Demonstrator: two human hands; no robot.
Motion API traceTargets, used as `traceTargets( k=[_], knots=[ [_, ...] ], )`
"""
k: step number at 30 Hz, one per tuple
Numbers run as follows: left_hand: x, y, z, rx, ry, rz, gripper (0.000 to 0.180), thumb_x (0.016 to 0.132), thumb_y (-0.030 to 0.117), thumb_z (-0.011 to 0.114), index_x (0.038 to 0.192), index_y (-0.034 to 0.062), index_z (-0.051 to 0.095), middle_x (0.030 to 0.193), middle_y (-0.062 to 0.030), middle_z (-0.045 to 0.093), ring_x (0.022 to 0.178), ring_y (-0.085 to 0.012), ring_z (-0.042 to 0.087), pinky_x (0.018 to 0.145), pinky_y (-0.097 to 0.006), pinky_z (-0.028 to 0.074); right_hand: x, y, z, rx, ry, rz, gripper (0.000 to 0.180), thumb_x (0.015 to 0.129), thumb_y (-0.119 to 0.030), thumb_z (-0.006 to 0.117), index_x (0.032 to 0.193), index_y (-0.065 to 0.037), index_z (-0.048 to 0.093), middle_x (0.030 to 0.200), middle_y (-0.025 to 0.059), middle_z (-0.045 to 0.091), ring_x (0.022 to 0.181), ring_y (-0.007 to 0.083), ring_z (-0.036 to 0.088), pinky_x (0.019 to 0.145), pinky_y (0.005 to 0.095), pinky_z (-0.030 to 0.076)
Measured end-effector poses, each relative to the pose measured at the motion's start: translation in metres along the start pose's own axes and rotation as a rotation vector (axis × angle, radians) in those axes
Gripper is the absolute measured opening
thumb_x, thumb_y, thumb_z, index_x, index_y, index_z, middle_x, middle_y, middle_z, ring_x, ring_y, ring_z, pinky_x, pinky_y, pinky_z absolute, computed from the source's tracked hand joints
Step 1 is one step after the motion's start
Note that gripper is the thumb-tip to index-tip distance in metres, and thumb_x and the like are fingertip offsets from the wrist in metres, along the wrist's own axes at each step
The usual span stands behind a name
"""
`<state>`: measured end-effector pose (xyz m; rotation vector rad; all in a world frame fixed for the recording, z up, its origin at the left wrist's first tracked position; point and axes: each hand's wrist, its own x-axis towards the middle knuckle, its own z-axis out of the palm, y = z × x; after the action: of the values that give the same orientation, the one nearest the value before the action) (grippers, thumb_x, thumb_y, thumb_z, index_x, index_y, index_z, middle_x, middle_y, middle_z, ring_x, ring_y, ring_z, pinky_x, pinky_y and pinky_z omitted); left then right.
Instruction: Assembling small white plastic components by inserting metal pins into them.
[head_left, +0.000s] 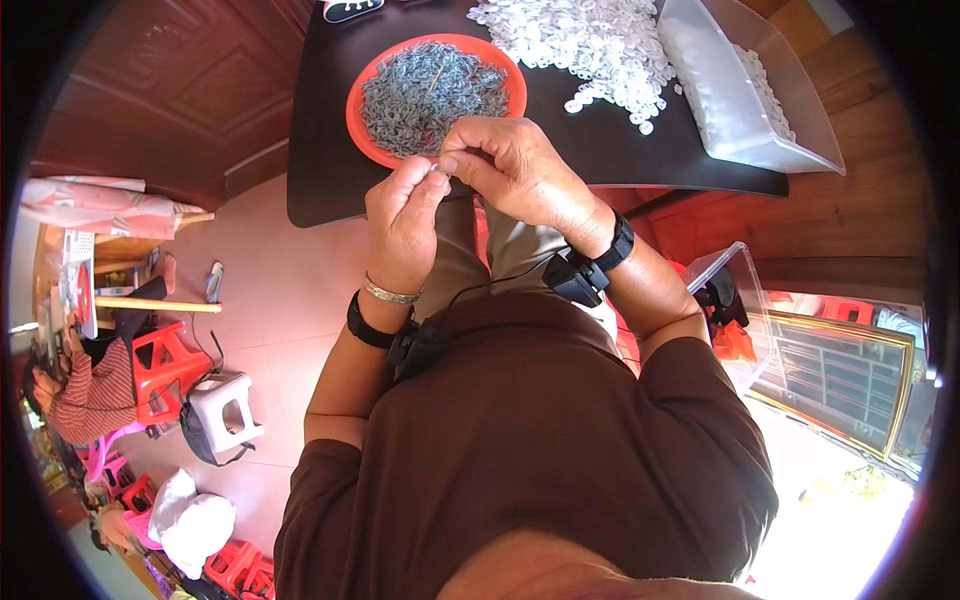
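Observation:
In front of my body, both hands meet just over the near rim of a red basin. My left hand pinches a small whitish piece between thumb and fingertips; its exact kind is too small to tell. With thumb and forefinger closed, my right hand touches the left fingertips, and what lies in its pinch is hidden. The basin holds a heap of small grey pieces, like metal hooks or clips. Beyond my right hand spreads a pile of small white plastic pieces, many of them ring-shaped.
The dark table has a rounded near corner. A translucent bin with more white pieces lies at its right. To the left are a red stool, a grey stool and a seated person. A framed panel leans at the right.

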<state>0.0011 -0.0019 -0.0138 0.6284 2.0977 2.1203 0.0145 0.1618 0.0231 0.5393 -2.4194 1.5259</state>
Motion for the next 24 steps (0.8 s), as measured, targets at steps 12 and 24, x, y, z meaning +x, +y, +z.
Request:
traceTargets(
  k=[12, 24],
  knots=[
    [0.003, 0.006, -0.006, -0.34, 0.007, -0.235, 0.022, 0.089, 0.016, 0.052, 0.075, -0.0002, 0.056, 0.057, 0.0012, 0.045, 0.049, -0.0049, 0.038, 0.045, -0.02, 0.029, -0.003, 0.023, -0.053, -0.243, 0.226, 0.025, 0.015, 0.083, -0.014, 0.063, 0.094, -0.005, 0.067, 0.085, 0.0118, 0.066, 0.076, 0.0241, 0.065, 0.068, 0.0308, 0.051],
    [0.007, 0.006, -0.013, -0.312, -0.002, -0.222, 0.022, 0.087, 0.017, 0.052, 0.074, 0.0005, 0.056, 0.057, 0.0007, 0.045, 0.049, -0.0068, 0.041, 0.046, -0.02, 0.03, -0.011, 0.071, -0.094, -0.905, 0.164, 0.073, 0.016, 0.081, -0.02, 0.06, 0.092, -0.01, 0.068, 0.088, 0.0082, 0.066, 0.078, 0.0272, 0.063, 0.069, 0.0368, 0.05]
  ],
)
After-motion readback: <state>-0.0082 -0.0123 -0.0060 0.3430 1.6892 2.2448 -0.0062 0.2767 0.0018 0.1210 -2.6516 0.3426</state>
